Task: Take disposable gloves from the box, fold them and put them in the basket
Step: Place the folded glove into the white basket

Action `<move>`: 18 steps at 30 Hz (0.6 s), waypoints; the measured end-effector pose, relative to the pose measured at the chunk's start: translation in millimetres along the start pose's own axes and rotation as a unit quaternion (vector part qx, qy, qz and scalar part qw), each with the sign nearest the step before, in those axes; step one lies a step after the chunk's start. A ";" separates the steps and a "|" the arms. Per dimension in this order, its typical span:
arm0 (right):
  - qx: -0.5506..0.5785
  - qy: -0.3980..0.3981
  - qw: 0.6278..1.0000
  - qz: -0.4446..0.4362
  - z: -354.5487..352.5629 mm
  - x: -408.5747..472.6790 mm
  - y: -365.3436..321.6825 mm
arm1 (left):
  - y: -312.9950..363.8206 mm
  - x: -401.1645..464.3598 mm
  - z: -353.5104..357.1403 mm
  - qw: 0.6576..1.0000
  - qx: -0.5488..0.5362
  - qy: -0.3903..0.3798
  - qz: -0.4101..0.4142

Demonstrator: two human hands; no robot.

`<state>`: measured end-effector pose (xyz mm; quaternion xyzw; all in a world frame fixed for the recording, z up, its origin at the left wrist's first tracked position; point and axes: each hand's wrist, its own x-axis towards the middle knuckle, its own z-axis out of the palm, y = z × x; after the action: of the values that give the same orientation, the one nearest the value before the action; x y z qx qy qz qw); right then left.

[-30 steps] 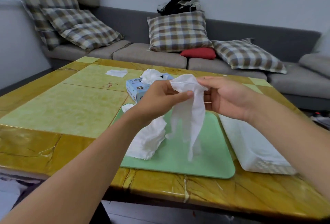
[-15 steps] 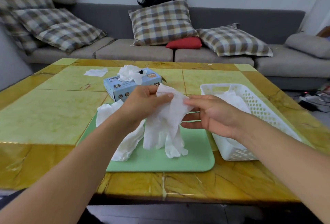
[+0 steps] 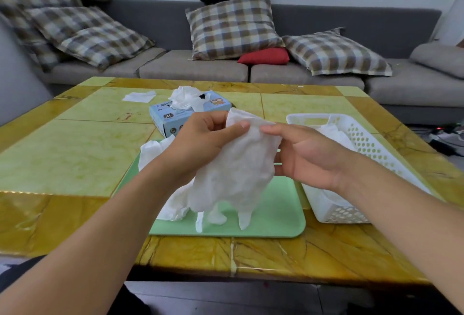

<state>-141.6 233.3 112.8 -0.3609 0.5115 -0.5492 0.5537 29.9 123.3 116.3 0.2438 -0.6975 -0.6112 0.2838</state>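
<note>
A white disposable glove [image 3: 238, 171] hangs open above the green mat [image 3: 278, 216], its fingers pointing down and nearly touching the mat. My left hand [image 3: 200, 144] pinches the glove's cuff at its left top corner. My right hand [image 3: 303, 156] holds the cuff's right edge between thumb and fingers. Behind the hands stands the blue glove box [image 3: 170, 116] with white gloves [image 3: 185, 98] bulging from its slot. A white perforated basket [image 3: 356, 139] sits to the right, with folded gloves [image 3: 334, 133] inside. A crumpled white glove pile [image 3: 173, 204] lies on the mat's left part.
The yellow-green tiled table [image 3: 75, 154] carries everything; a white flat glove or paper [image 3: 139, 96] lies at its far left. Beyond stands a grey sofa [image 3: 195, 68] with checked cushions and a red one [image 3: 263, 56]. Cables lie on the floor at the right [image 3: 444, 136].
The glove, first dangling narrow, has been spread wide between both hands and lowered toward the mat. The view shifted, bringing the basket fully into sight.
</note>
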 end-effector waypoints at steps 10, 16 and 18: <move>-0.059 0.138 0.988 0.016 -2.8 34.7 20.6 | -30.7 31.4 -0.3 0.984 0.156 0.046 -0.074; -0.227 0.175 0.875 -0.390 -0.9 20.2 -37.6 | 26.8 40.1 0.6 0.929 0.127 0.129 0.323; -0.277 0.164 0.864 -0.388 -5.0 17.4 -34.7 | 19.8 36.7 -7.2 0.908 0.200 0.138 0.342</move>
<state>-157.0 212.4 142.2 -0.5735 0.5445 -0.6066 0.0818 8.6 95.7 140.2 0.1238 -0.7994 -0.2850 0.5142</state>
